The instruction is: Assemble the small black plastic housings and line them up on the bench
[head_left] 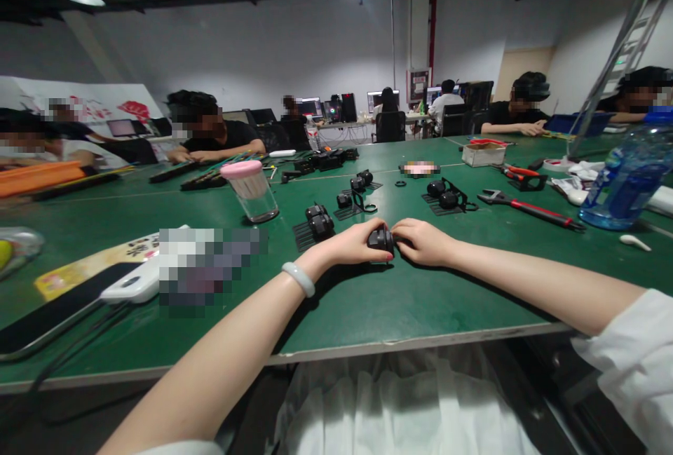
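My left hand (pixel 366 239) is closed around a black ribbed plastic fitting (pixel 379 240), just above the green table (pixel 336 308). My right hand (pixel 419 241) meets it from the right, fingers curled and pinched at the fitting's end; what lies between those fingertips is mostly hidden. Beyond my left hand sits a pair of similar black fittings (pixel 319 222) on a slotted black plate. Farther back are more black fittings (pixel 361 180) and a black bracket with a ring (pixel 359 202). Another pair of black fittings (pixel 443 193) lies beyond my right hand.
Red-handled adjustable pliers (pixel 531 209) and a blue bottle (pixel 625 181) are on the right. A glass cup with a pink lid (pixel 249 191) stands left of centre. A white power bank (pixel 139 280) with cables lies at left. Several people sit around the table.
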`<action>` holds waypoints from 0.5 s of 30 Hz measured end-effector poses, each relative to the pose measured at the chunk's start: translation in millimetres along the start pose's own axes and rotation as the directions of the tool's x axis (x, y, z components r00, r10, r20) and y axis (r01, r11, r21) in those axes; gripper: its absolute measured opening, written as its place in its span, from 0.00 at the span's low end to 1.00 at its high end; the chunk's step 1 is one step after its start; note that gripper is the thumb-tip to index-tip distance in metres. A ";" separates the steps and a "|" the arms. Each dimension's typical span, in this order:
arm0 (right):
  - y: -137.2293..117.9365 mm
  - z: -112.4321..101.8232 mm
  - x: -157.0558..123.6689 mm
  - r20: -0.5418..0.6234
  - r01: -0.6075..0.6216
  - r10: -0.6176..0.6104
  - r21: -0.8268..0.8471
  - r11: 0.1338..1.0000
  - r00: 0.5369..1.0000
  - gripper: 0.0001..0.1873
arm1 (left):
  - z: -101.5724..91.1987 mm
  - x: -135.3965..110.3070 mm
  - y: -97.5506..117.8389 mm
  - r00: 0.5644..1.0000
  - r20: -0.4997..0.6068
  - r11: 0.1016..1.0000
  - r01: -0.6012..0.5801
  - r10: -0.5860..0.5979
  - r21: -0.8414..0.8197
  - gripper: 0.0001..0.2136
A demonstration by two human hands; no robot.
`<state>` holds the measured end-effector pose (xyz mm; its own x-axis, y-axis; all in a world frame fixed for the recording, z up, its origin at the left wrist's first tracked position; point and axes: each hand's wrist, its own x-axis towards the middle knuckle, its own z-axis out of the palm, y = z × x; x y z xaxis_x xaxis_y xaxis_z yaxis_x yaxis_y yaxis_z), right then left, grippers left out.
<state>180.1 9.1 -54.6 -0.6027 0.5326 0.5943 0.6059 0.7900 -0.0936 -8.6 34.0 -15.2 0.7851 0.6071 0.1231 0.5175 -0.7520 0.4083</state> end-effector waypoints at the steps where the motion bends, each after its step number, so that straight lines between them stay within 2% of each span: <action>1: 0.2 -1.6 -0.5 -0.032 0.002 -0.002 -0.002 1.000 0.999 0.12 | -0.1 -0.3 0.3 1.000 0.001 1.000 0.000 0.000 -0.002 0.25; 4: 0.2 -7.2 -2.5 -0.126 0.038 -0.038 -0.003 0.999 0.991 0.17 | -0.4 -1.3 0.9 1.000 -0.001 1.000 -0.005 0.004 -0.006 0.26; 7: -2.4 -11.6 -4.3 -0.156 0.159 -0.162 -0.032 0.987 0.974 0.18 | -0.5 -1.9 0.9 1.000 -0.007 1.000 -0.014 0.014 0.000 0.26; 11: -10.0 -13.8 -4.4 -0.113 0.380 -0.392 -0.115 0.918 0.913 0.13 | -0.2 -1.4 -0.3 1.000 0.010 1.000 -0.018 0.018 0.013 0.25; 13: -12.8 -14.0 -3.7 -0.081 0.427 -0.440 -0.145 0.893 0.894 0.12 | -0.1 -1.0 -0.9 1.000 0.012 1.000 -0.019 0.019 0.020 0.25; 15: -13.2 -13.8 -3.1 -0.066 0.427 -0.441 -0.161 0.890 0.895 0.12 | -0.1 -0.9 -1.2 1.000 0.009 0.999 -0.022 0.022 0.024 0.25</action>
<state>181.1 -7.2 -44.2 -0.7723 0.1082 0.6260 0.3660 0.8812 0.2992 -9.9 34.4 -15.8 0.7992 0.5882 0.1237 0.5081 -0.7711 0.3837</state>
